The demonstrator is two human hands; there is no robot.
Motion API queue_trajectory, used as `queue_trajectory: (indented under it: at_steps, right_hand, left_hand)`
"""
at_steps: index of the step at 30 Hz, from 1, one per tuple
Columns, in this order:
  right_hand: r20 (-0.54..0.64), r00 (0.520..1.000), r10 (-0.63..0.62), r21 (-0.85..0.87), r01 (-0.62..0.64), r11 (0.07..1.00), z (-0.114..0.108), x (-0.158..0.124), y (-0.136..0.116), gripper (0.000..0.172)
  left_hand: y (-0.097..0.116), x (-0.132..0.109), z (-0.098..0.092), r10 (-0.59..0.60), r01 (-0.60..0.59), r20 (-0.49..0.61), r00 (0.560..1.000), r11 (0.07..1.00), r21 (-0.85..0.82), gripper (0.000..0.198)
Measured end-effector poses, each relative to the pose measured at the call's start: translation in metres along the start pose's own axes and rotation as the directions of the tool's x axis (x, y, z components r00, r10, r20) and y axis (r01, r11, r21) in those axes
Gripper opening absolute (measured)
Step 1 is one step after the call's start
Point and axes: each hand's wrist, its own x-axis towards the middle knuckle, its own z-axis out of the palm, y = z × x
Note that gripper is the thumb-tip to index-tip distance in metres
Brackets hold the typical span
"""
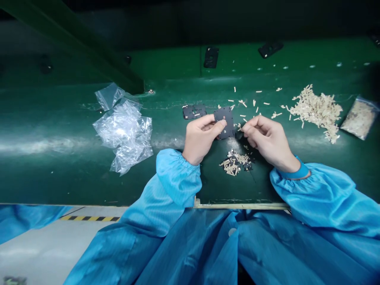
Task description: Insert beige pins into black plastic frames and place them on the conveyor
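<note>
My left hand (201, 136) holds a flat black plastic plate (227, 128) upright between thumb and fingers; small cutouts and a reddish spot show on its face. Just right of the plate, my right hand (264, 136) is closed in a pinch, and whatever is at its fingertips is too small to make out. Behind my left hand lies another black plastic part (193, 111) with a pale strip on it. Below and between the hands sits a small heap of beige strips and black bits (236, 162). Several loose beige strips (242, 103) are scattered beyond my right hand.
Crumpled clear plastic bags (123, 128) lie on the left of the green bench (166, 182). To the right are a large beige pile (317, 109) and a filled zip bag (360, 118). Black parts (211, 57) rest along the back, and a green post (118, 67) stands at left.
</note>
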Motion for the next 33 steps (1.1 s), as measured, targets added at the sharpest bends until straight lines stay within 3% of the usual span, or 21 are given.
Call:
queue_trajectory:
  at_steps: [8, 16, 30, 33]
  right_hand:
    - [0.128, 0.992, 0.019, 0.161, -0.040, 0.986, 0.0047, -0.0045, 0.0003, 0.017]
    - [0.176, 0.984, -0.002, 0.167, -0.028, 0.986, 0.0050, -0.0040, 0.0008, 0.016]
    - [0.391, 0.915, 0.097, 0.436, -0.277, 0.856, 0.0051, -0.0074, 0.0040, 0.019]
    - [0.371, 0.923, 0.105, 0.455, -0.279, 0.846, 0.0066, -0.0071, 0.0029, 0.020]
  left_hand:
    - [-0.0004, -0.0027, 0.0003, -0.011, 0.012, 0.025, 1.000, 0.999, -0.045, 0.015]
    - [-0.0031, -0.0034, -0.0024, -0.006, 0.011, 0.080, 0.997, 0.998, -0.064, 0.016]
    - [0.0036, -0.0063, 0.0009, -0.151, 0.210, 0.204, 0.967, 0.929, -0.304, 0.014]
    - [0.0051, -0.0063, 0.0014, -0.180, 0.248, 0.221, 0.958, 0.909, -0.334, 0.011]
